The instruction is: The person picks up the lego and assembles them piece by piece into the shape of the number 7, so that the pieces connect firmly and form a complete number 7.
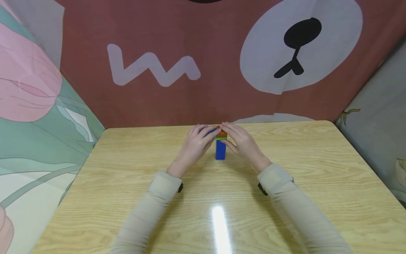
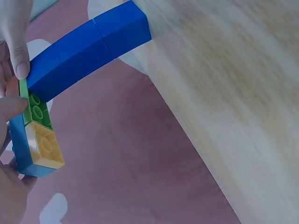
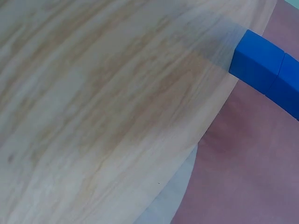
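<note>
A tower of toy building bricks stands upright on the table, its lower part a column of blue bricks (image 1: 220, 151). On top sits a green brick (image 2: 36, 111) with an orange brick (image 1: 222, 134) above it. A light blue brick (image 2: 21, 147) juts out to the left, with a yellow brick (image 2: 46, 143) under it. My left hand (image 1: 197, 144) grips this jutting part, thumb by the green brick. With my right hand (image 1: 243, 144) I hold the orange brick, fingertips on top and thumb near the green brick's edge. Fingers partly hide the tower's top.
The wooden table (image 1: 127, 197) reaches back to a brown cloth (image 1: 215, 98) with a printed animal face. A printed floral cloth (image 1: 31, 88) hangs at the left, a grey one (image 1: 380, 116) at the right. The tower stands near the table's far edge.
</note>
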A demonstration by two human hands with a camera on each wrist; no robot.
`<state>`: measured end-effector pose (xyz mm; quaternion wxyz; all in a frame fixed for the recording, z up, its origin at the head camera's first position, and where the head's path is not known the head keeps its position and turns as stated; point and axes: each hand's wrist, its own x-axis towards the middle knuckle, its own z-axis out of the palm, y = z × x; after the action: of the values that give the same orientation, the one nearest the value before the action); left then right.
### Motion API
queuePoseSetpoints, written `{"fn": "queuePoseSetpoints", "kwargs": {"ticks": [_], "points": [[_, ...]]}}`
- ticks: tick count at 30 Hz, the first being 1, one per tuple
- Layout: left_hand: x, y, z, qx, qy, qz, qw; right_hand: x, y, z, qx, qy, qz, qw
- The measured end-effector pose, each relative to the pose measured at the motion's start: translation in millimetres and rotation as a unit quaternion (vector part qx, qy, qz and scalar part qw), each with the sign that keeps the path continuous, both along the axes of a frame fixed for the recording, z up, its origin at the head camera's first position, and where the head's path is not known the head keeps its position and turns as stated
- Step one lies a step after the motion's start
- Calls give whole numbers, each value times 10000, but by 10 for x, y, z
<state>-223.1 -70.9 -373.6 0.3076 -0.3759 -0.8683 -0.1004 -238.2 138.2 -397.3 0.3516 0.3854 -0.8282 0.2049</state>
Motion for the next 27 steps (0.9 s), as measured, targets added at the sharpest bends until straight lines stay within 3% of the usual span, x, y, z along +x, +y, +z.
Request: {"fn": "queuePoseSetpoints", "kwargs": {"ticks": [8,19,27], "points": [[-1,19,-35,62,212,7,9998,-4,0,-34,48,245,-43,9997],[-9,29,-57,360,194,-6,9992,-4,-27,-23,-50,316,-16,9995],[14,38,-31,324,139,47,9994,0,-44,-13,-176,316,-7,9993]]}}
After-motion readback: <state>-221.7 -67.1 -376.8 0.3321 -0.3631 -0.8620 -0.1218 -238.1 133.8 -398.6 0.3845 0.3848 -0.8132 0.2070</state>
